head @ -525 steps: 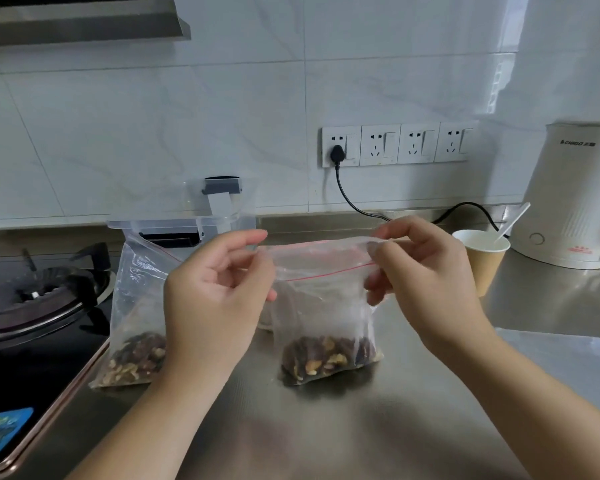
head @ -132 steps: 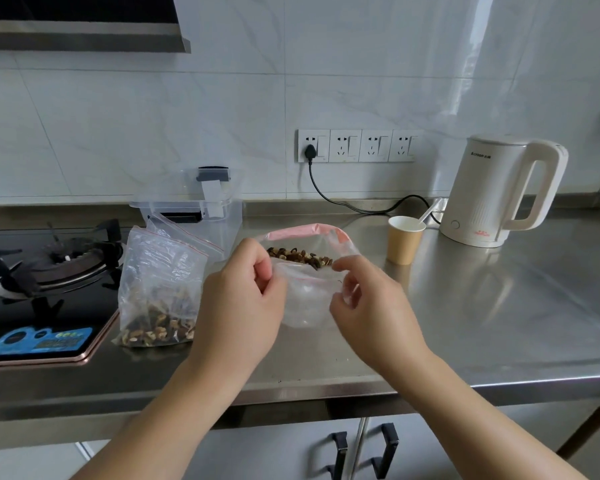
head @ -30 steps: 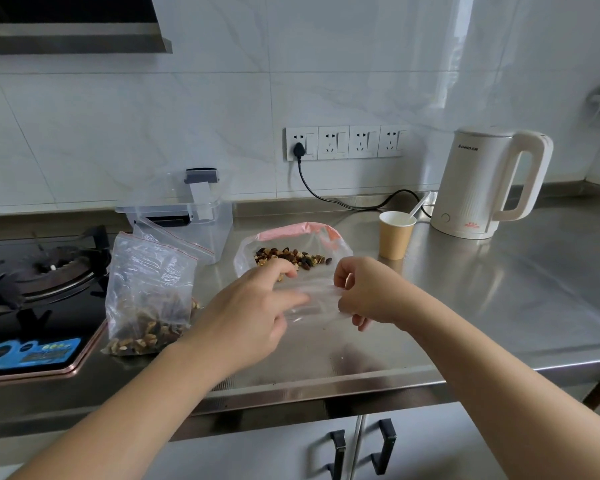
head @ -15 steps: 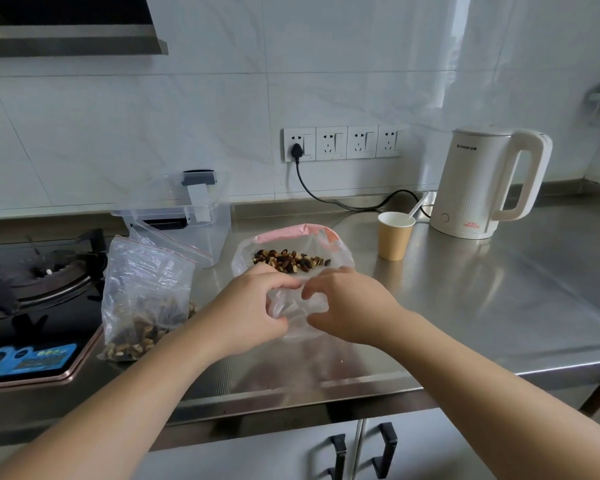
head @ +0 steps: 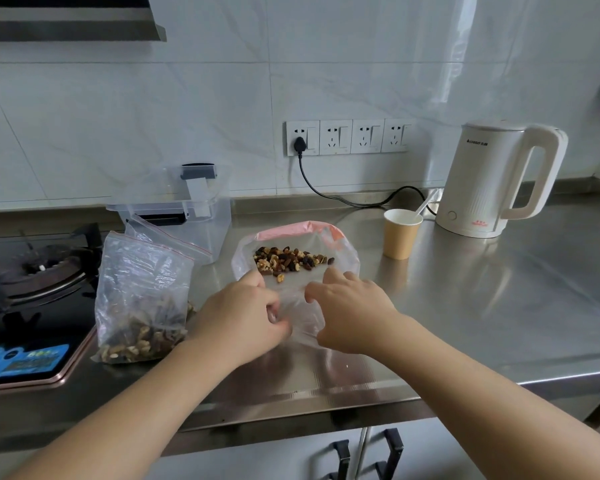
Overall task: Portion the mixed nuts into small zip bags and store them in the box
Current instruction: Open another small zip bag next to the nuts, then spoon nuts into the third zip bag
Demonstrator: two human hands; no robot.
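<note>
I took the clear box (head: 187, 216) at the back of the worktop (head: 499, 306) as my landmark. Straight in front of it, the big bag of nuts (head: 142, 299) stood upright and blocked the near approach, its top touching or nearly touching the box wall. Left of the box, the gas hob (head: 32, 271) closed off that side. To the box's right, the small bag (head: 295, 258) lay flat with both hands (head: 243, 320) on its near end; a narrow strip of bare steel ran between it and the box. Farther right stood a paper cup (head: 400, 233) and a kettle (head: 492, 178), its cord (head: 329, 195) trailing along the wall behind. Beyond those, the worktop lay open.
</note>
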